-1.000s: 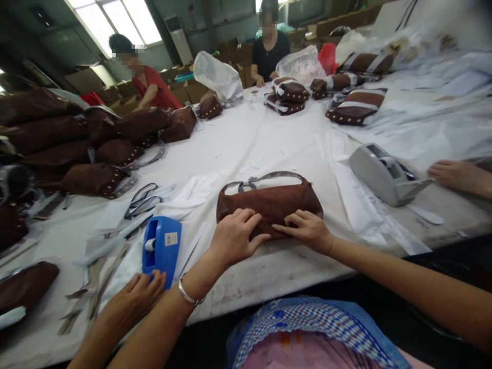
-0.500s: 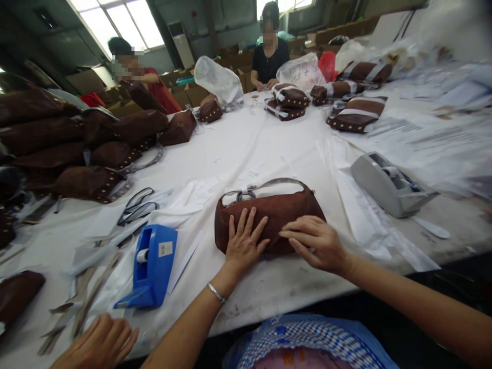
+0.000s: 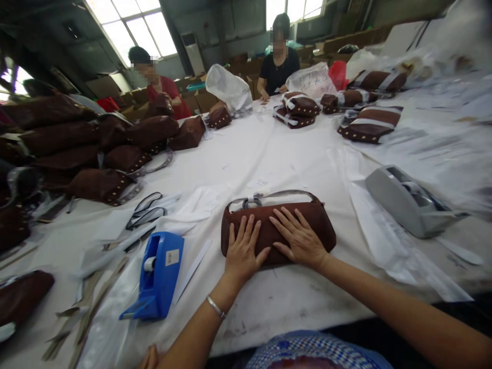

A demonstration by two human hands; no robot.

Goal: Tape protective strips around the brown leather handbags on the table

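- Head view: I see the brown shoulder bag (image 3: 266, 231) lying by the near edge of the worktop (image 3: 280, 302), strap (image 3: 295, 192) towards the far edge.
- Left hand (image 3: 243, 251) and right hand (image 3: 300, 238) rest spread on it.
- I'd press evenly, clear of the strap.

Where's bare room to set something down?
Widest: white cloth between the handbag and the two stacked bags ahead, small scraps near the handle. Narrower: between the handbag's right end and the white sheeting. Crowded: left, with piled bags and blue tape dispenser; right, with gray dispenser.
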